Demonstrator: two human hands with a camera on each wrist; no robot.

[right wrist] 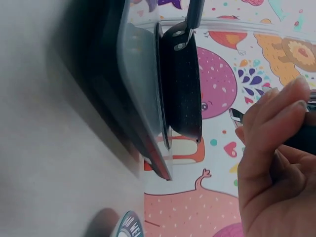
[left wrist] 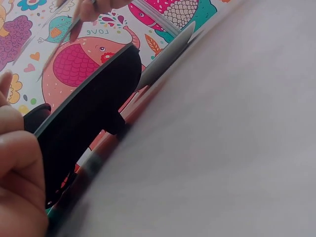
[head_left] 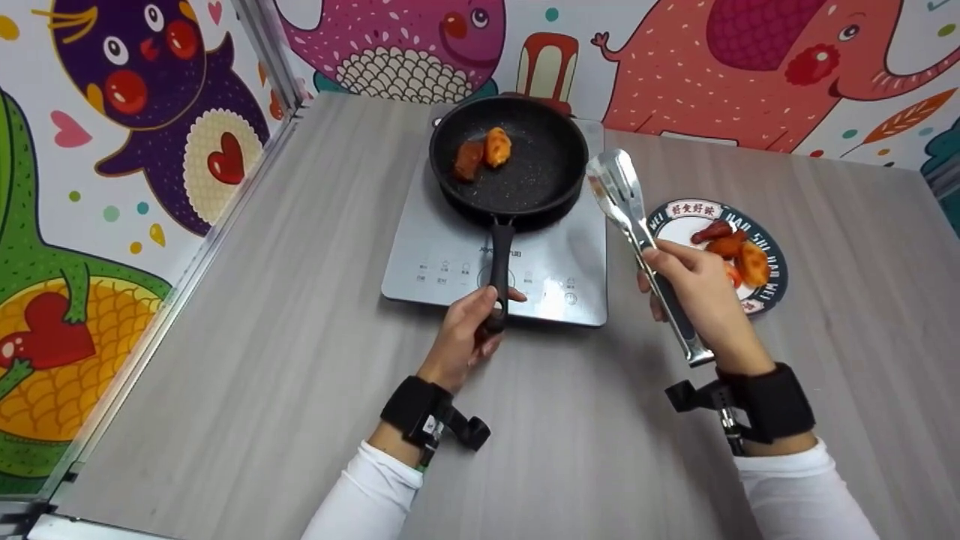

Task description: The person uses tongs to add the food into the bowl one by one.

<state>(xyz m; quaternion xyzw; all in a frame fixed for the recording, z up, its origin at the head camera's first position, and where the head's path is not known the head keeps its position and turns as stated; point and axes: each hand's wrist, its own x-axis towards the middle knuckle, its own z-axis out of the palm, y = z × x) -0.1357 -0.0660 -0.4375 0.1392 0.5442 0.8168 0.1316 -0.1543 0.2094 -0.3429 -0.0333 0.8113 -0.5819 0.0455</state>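
My left hand (head_left: 469,330) grips the black handle of a frying pan (head_left: 547,180), which sits on a silver induction cooker (head_left: 420,247). Inside the pan, at its left side, lie a reddish-brown food piece (head_left: 469,160) and a yellow-orange food piece (head_left: 497,148), side by side. Metal tongs (head_left: 624,196) with dark grips are held in my right hand (head_left: 705,292), their tips pointing up beside the pan's right rim, with no food between them. Fingers curl round the grips in the right wrist view, where the right hand (right wrist: 276,173) partly hides the tongs.
Partly behind the right hand, a round plate (head_left: 778,281) with a dark lettered rim holds several red and orange food pieces (head_left: 752,264). A grey wood-grain table (head_left: 285,360) lies under everything. Cartoon-printed walls (head_left: 667,82) stand behind and at the left, with a metal frame edge (head_left: 180,311).
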